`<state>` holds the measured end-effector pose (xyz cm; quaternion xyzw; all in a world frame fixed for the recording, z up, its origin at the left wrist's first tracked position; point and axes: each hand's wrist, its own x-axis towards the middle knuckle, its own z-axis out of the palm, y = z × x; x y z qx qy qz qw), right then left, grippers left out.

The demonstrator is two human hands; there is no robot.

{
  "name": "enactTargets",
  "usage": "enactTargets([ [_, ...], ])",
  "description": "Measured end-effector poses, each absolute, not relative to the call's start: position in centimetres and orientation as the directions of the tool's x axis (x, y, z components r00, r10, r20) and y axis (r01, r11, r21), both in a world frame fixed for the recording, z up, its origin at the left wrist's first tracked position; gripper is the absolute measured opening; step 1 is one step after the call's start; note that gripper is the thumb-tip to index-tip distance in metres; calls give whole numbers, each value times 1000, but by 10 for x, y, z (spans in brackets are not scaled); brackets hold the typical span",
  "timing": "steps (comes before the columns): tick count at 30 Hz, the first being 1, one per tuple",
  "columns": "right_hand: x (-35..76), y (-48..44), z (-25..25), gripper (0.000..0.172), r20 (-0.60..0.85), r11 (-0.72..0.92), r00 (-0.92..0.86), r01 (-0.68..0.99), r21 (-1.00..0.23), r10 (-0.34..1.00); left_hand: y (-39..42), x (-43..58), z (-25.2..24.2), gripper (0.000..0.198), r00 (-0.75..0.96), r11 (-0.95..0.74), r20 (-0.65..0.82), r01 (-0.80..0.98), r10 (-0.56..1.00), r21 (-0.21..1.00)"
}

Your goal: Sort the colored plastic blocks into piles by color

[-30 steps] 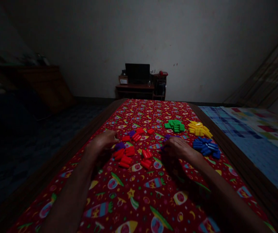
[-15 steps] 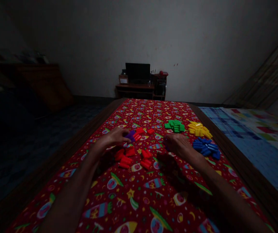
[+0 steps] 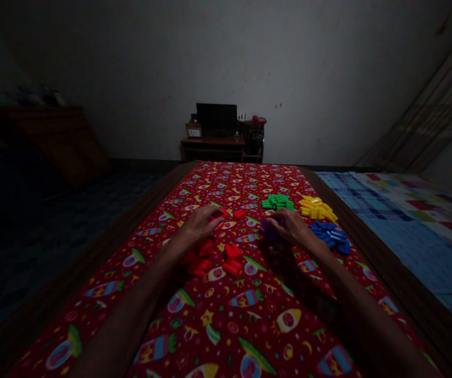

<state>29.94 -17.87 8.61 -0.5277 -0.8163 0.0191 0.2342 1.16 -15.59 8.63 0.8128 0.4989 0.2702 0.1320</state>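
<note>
My left hand (image 3: 202, 221) is bent over the far group of red toy blocks (image 3: 239, 214). Its thumb and fingers close on a purple block, of which only a sliver shows at the fingertips. Nearer to me, partly behind that wrist, lie more red blocks (image 3: 199, 266), with a small red cluster (image 3: 232, 260) to their right. My right hand (image 3: 289, 226) is over a heap of purple blocks (image 3: 269, 231), its thumb and fingers pinched on a purple block there. The fingers hide part of this heap.
Green blocks (image 3: 277, 202), yellow blocks (image 3: 317, 208) and blue blocks (image 3: 330, 237) lie in separate heaps around my right hand. A red patterned cloth (image 3: 245, 320) covers the table. Beyond its far end stands a desk with a monitor (image 3: 217, 118). A bed (image 3: 391, 231) is at right.
My left hand has closed further over the purple block, which now hardly shows. My right hand has shifted slightly, and the purple heap beneath it has come into view. The whole view has turned slightly right.
</note>
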Motion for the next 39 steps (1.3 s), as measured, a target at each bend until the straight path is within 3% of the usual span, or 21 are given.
enactTargets([
  [3, 309, -173, 80, 30, 264, 315, -267, 936, -157, 927, -139, -11, 73, 26, 233, -355, 311, 829, 921, 431],
  [5, 311, -171, 75, 25, 280, 296, -249, 945, -137, 927, -132, -21, 60, 30, 182, -317, 336, 857, 924, 407],
  [11, 306, -171, 78, 23, 477, 390, -250, 894, -221, 843, -123, -28, 30, 41, 219, -321, 275, 850, 936, 418],
  [15, 301, -176, 86, 24, 511, 470, -295, 845, -255, 807, -118, -29, 29, 44, 151, -238, 210, 838, 966, 490],
  [21, 287, -190, 92, 25, 517, 619, -412, 714, -328, 750, -116, -26, 46, 31, -19, -210, 344, 759, 939, 616],
  [23, 280, -194, 91, 26, 530, 656, -430, 657, -371, 731, -125, -12, 59, 28, 9, -279, 389, 711, 921, 645],
  [27, 264, -199, 87, 34, 564, 701, -448, 598, -388, 694, -161, 34, 82, 23, 255, -469, 399, 577, 881, 669],
  [30, 263, -199, 88, 26, 489, 691, -498, 604, -396, 716, -184, 62, 89, 20, 375, -530, 381, 499, 845, 685],
  [36, 302, -179, 92, 25, 473, 511, -335, 801, -313, 815, -179, 53, 90, 20, 304, -570, 486, 526, 819, 631],
  [39, 324, -168, 91, 25, 368, 440, -336, 862, -250, 867, -171, 37, 96, 19, 257, -551, 512, 602, 819, 578],
])
